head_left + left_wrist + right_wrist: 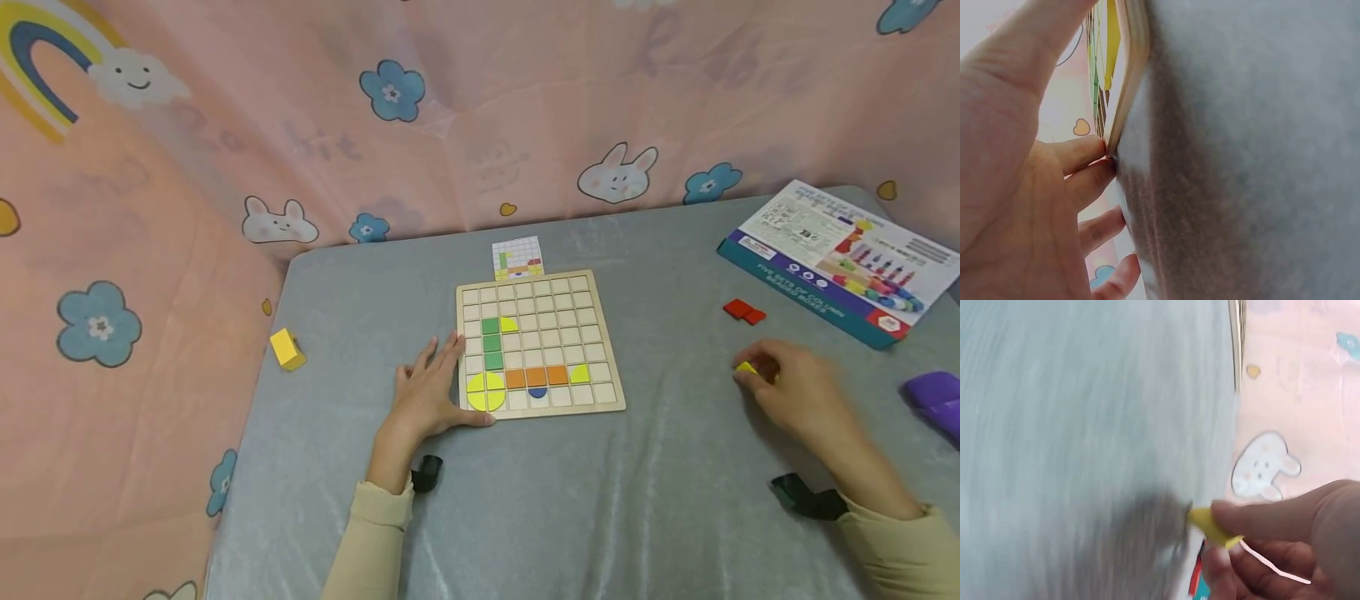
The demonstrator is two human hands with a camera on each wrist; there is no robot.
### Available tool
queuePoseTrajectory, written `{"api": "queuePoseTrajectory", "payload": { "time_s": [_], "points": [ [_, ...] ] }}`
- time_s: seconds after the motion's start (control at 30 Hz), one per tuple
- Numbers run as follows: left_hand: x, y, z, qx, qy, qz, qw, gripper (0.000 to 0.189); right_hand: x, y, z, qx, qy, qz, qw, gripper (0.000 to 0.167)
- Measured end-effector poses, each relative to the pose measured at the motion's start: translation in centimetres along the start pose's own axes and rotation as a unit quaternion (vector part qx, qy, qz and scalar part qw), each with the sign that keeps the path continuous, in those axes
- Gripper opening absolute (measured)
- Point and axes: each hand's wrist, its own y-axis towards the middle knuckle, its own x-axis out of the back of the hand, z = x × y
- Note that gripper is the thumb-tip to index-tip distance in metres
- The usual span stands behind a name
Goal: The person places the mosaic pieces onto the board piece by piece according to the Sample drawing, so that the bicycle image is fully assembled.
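A wooden grid board (555,352) lies on the cloth, with green, orange, yellow and blue tiles in its left and lower squares. My left hand (429,385) spans the board's near left corner, index fingertip at the left edge and thumb along the front edge. The left wrist view shows its fingers (1085,153) extended against the board's wooden side (1130,69). Off to the right, my right hand (798,387) pinches a small yellow tile (1211,526) between thumb and fingers, close over the cloth. Part of that tile is hidden by the fingers.
A patterned card (517,254) sits at the board's far edge. Red tiles (742,311) lie beyond my right hand, near a toy box (847,258). A purple object (933,402) is at far right, a yellow block (287,349) at far left. A printed curtain (480,125) hangs behind.
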Motion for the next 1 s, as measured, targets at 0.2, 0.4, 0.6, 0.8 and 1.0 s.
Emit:
{"api": "queuePoseTrajectory", "payload": {
  "time_s": [0.2, 0.4, 0.6, 0.8, 1.0],
  "points": [
    [0.1, 0.0, 0.0, -0.001, -0.001, 0.0, 1.0, 0.132, -1.4, 0.2, 2.6, 0.026, 0.03, -0.005, 0.9992, 0.019],
    [0.1, 0.0, 0.0, -0.002, -0.002, 0.0, 1.0, 0.131, -3.2, 0.4, 5.7, 0.065, 0.052, -0.006, 0.9965, 0.019],
    [0.0, 0.0, 0.0, -0.003, -0.002, 0.0, 1.0, 0.131, -4.7, 0.7, 8.3, 0.074, 0.071, 0.01, 0.9946, 0.012],
    [0.0, 0.0, 0.0, -0.002, 0.0, 0.001, 1.0, 0.132, -5.9, 1.5, 10.3, 0.097, 0.08, 0.012, 0.992, 0.014],
    [0.0, 0.0, 0.0, 0.001, 0.003, 0.0, 1.0, 0.132, -6.8, 2.5, 11.3, 0.073, 0.088, 0.037, 0.9928, 0.015]
  ]
}}
